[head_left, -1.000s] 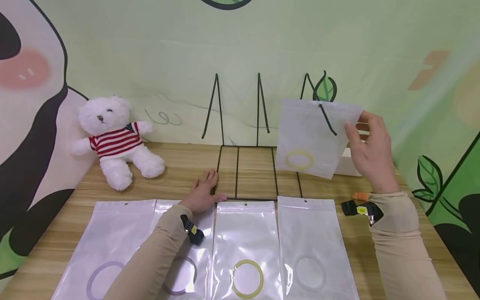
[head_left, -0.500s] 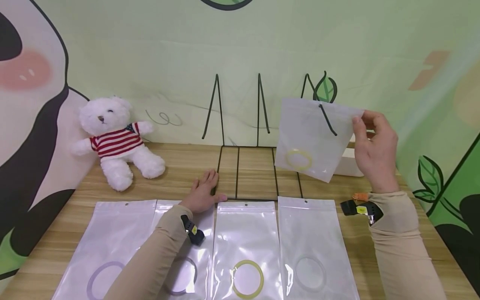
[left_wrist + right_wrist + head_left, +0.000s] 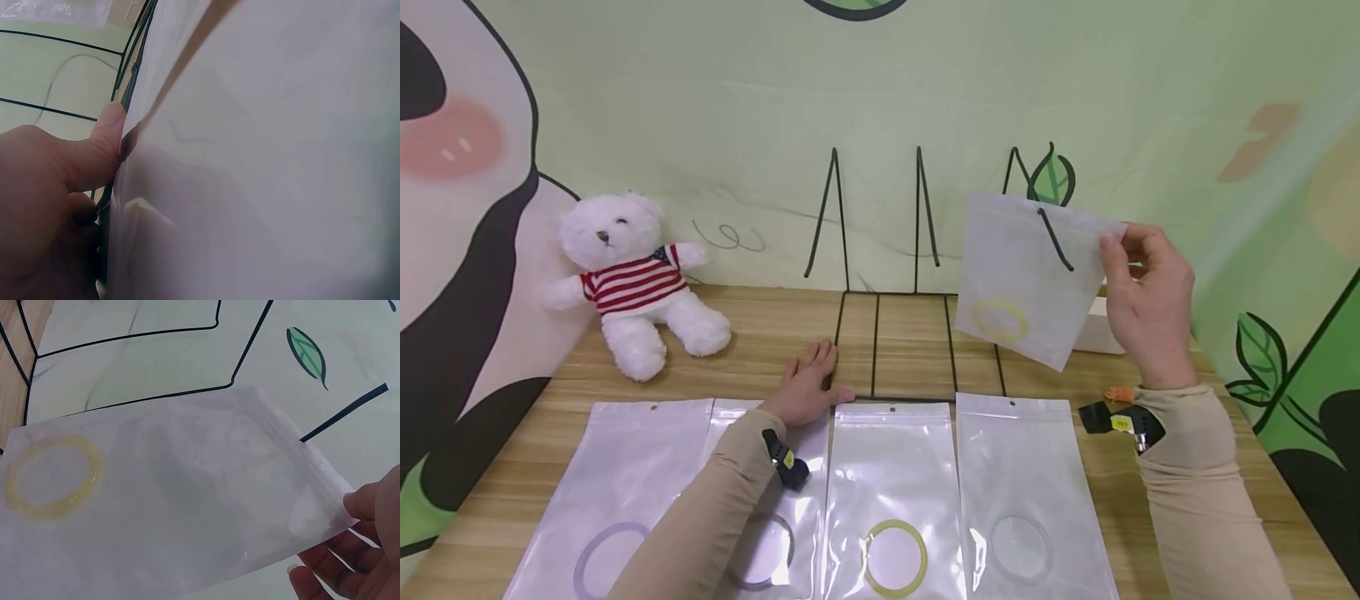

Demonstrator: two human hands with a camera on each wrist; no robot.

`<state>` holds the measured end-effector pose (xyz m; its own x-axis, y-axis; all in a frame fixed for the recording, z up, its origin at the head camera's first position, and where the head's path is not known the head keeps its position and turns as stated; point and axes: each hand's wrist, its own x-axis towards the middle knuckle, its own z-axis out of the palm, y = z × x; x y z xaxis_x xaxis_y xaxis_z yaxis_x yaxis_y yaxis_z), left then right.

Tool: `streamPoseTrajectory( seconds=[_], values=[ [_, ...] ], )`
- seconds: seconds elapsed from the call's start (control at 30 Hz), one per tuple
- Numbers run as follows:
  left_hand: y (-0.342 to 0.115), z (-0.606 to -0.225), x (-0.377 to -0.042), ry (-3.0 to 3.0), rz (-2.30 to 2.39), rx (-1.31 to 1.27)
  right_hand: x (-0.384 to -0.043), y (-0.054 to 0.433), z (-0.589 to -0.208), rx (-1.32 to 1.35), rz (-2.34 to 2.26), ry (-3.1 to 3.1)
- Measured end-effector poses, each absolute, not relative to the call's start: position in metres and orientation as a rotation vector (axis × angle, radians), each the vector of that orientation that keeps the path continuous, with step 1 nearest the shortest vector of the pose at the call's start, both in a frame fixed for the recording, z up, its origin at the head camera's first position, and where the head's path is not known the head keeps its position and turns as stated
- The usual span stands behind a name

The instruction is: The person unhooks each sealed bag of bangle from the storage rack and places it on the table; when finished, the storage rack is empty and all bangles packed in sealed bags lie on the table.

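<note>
In the head view a translucent zip bag (image 3: pixel 1026 275) with a yellow ring (image 3: pixel 1002 321) in it hangs tilted on the right prong (image 3: pixel 1056 240) of a black wire rack (image 3: pixel 949 333). The prong passes through at the bag's top edge. My right hand (image 3: pixel 1150 296) pinches the bag's upper right corner between thumb and fingers, as the right wrist view also shows. Lower and to the left, my left hand (image 3: pixel 805 387) rests on the rack's front left corner, fingers extended and thumb (image 3: pixel 111 122) lying along the front wire.
Several flat zip bags with rings lie in a row in front, among them one with a yellow ring (image 3: pixel 891 487) and one with a clear ring (image 3: pixel 1021 492). A white teddy bear (image 3: pixel 638 292) sits at the back left. Behind the hanging bag is a white box (image 3: pixel 1099 327).
The hanging bag has tilted further, its left side rising and its lower right corner dropping. My right hand has shifted slightly right with its corner. My left hand has stayed put.
</note>
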<state>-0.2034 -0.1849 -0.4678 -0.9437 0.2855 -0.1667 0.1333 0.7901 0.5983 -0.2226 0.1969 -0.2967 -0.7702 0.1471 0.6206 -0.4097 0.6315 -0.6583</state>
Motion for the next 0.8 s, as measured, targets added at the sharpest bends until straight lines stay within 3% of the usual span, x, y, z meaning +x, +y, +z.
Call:
streamPoseTrajectory(
  seconds=[0.8],
  values=[
    [-0.1848, -0.4684, -0.2047, 2.741, 0.871, 0.329, -0.2219, 0.1914, -0.2960, 0.221, 1.130, -2.120]
  ],
)
